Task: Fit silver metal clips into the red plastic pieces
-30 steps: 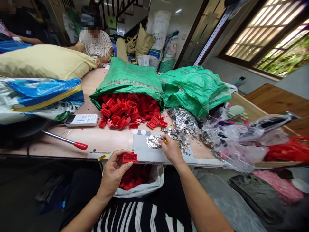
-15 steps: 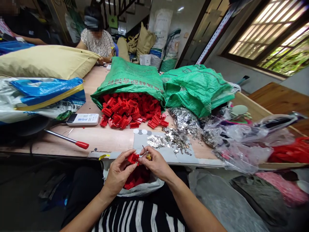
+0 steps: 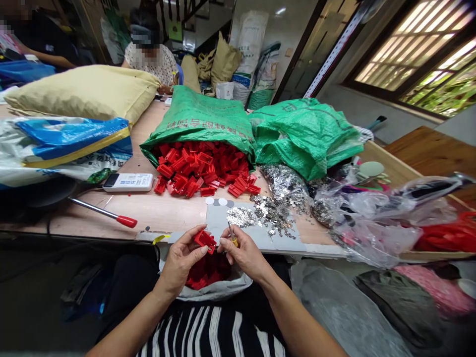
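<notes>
A small red plastic part (image 3: pixel 205 240) is pinched between the thumb and fingers of my left hand (image 3: pixel 182 260). Just to its right, my right hand (image 3: pixel 241 253) is closed on a small tool with a yellow handle (image 3: pixel 234 241), its thin metal shaft pointing up. Both hands hover over a white sack (image 3: pixel 232 287) on my lap, which holds more red parts. Flat silver metal pieces (image 3: pixel 241 217) lie on a grey sheet (image 3: pixel 215 218) beyond the hands. Behind them, red parts (image 3: pixel 197 168) spill from a green sack (image 3: pixel 204 116).
A metal lever with a red grip (image 3: pixel 126 221) sticks out at the left, near a white device (image 3: pixel 128 182). A second green sack (image 3: pixel 305 134) and clear plastic bags (image 3: pixel 372 238) stand at the right. A person (image 3: pixel 150 59) sits across the table.
My hands have moved slightly apart. The red part in my left hand has turned and shows its open side, and the yellow-handled tool has shifted right with my right hand.
</notes>
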Tool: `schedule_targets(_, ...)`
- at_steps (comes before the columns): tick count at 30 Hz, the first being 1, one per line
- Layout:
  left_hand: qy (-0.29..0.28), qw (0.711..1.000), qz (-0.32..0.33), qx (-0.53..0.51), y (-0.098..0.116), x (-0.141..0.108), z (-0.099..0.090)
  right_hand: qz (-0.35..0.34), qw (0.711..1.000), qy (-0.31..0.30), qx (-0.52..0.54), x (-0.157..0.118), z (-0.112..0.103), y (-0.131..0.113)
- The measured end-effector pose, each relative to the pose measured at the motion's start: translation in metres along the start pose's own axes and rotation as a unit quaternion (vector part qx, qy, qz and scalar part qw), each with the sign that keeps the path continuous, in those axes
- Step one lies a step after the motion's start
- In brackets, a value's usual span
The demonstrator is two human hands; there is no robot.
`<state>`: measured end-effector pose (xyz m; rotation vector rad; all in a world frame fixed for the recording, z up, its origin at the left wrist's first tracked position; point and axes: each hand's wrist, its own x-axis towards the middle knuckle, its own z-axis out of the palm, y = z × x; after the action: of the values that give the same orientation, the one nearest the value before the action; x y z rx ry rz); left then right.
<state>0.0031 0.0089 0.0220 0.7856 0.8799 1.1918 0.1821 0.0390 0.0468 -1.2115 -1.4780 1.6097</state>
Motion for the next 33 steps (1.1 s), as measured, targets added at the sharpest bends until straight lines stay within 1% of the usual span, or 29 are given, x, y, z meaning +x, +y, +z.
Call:
schedule_targets(2, 0.003, 1.0, 0.01, 0.025, 0.0, 0.002, -0.001, -0.015, 0.999, 0.003, -0.038, -0.001, -0.003, 0.003)
schedule_targets(5, 0.012, 0.991, 0.053, 0.121, 0.0, 0.007, -0.004, -0.065, 0.986, 0.022, -0.15, -0.002, -0.009, 0.005)
schedule_targets(7, 0.019, 0.973, 0.094, 0.21, 0.0, 0.013, -0.007, -0.103, 0.966, 0.034, -0.234, -0.001, -0.011, 0.006)
schedule_targets(9, 0.023, 0.946, 0.13, 0.296, 0.0, 0.02, -0.011, -0.121, 0.946, 0.037, -0.297, 0.0, -0.012, 0.005)
schedule_targets(11, 0.018, 0.921, 0.148, 0.359, -0.002, 0.028, -0.014, -0.116, 0.936, 0.033, -0.331, 0.001, -0.011, 0.005)
schedule_targets(13, 0.003, 0.905, 0.159, 0.394, -0.003, 0.033, -0.016, -0.11, 0.931, 0.029, -0.347, 0.002, -0.01, 0.007)
schedule_targets(16, -0.017, 0.892, 0.177, 0.415, -0.003, 0.039, -0.017, -0.12, 0.925, 0.031, -0.36, 0.003, -0.01, 0.01)
schedule_targets(18, -0.025, 0.889, 0.181, 0.421, -0.002, 0.041, -0.018, -0.126, 0.92, 0.032, -0.369, 0.004, -0.011, 0.013)
schedule_targets(22, -0.037, 0.889, 0.174, 0.422, -0.001, 0.042, -0.02, -0.125, 0.909, 0.022, -0.397, 0.006, -0.011, 0.016)
schedule_targets(27, -0.041, 0.885, 0.178, 0.429, -0.007, 0.042, -0.026, -0.118, 0.893, 0.023, -0.434, 0.006, -0.005, 0.017)
schedule_targets(33, -0.038, 0.891, 0.17, 0.42, -0.011, 0.042, -0.029, -0.118, 0.895, 0.023, -0.431, 0.005, -0.005, 0.02)
